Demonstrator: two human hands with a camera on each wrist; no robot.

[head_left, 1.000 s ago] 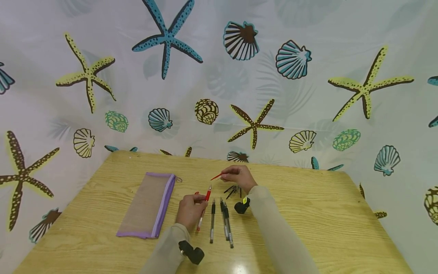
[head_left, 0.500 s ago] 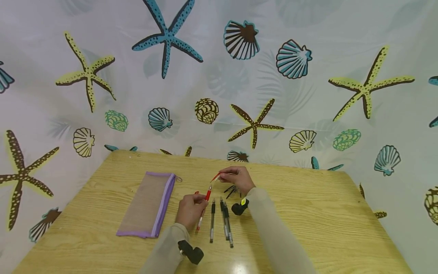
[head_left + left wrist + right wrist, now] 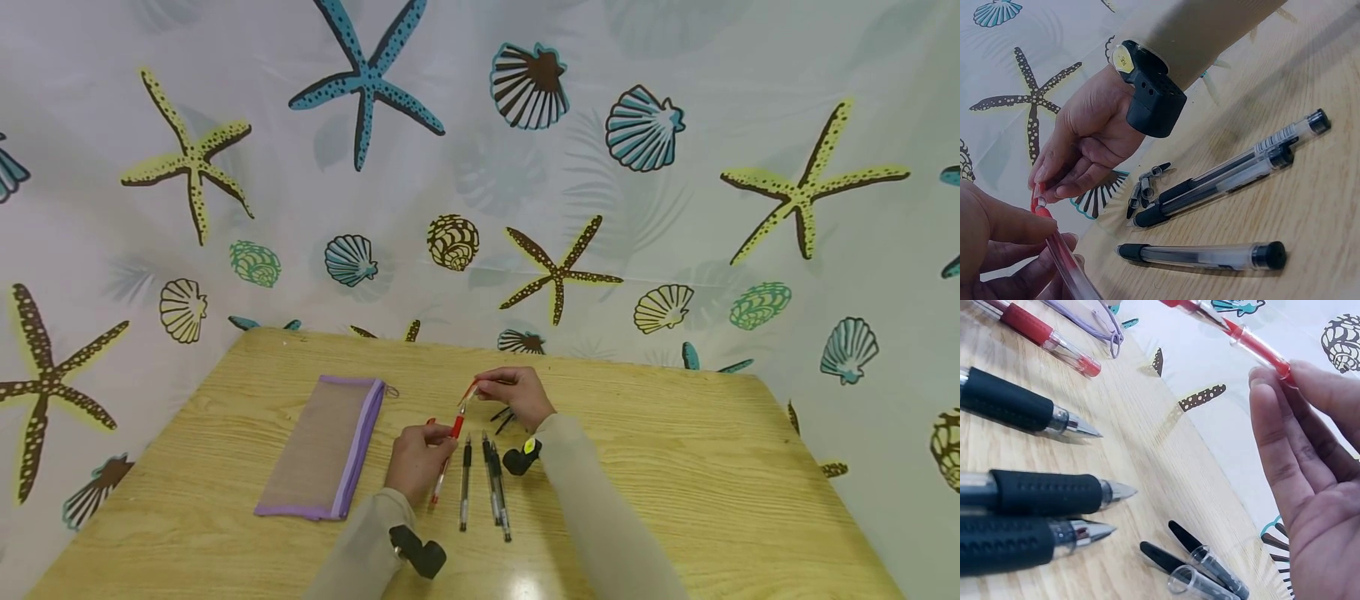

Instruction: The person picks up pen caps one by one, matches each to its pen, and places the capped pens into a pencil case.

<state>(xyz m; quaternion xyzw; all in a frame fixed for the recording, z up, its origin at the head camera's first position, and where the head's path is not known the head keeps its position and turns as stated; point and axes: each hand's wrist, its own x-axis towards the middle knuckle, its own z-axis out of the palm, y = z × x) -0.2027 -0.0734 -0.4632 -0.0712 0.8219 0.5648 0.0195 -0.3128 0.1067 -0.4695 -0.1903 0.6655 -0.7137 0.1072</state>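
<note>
My left hand (image 3: 418,462) grips a red gel pen (image 3: 457,427) by its barrel, tip pointing away and up. Between thumb and fingertips, my right hand (image 3: 517,396) pinches a clear pen cap with a red clip (image 3: 1260,350). In the right wrist view the cap's open end is right at the pen's metal tip, which overlaps it. Another red pen (image 3: 1025,325), with a clear cap over its tip, lies on the table beside the left hand, mostly hidden in the head view. Uncapped black pens (image 3: 466,483) lie between the forearms, tips pointing away.
Several clear caps with black clips (image 3: 1207,565) lie in a small heap below the right hand. A mesh pouch with purple edging (image 3: 322,450) lies flat to the left on the wooden table (image 3: 675,467). A shell-patterned cloth (image 3: 450,167) hangs behind the table.
My right hand has moved slightly left and down, turning the cap and bringing it to the red pen's tip. The left hand has stayed in place.
</note>
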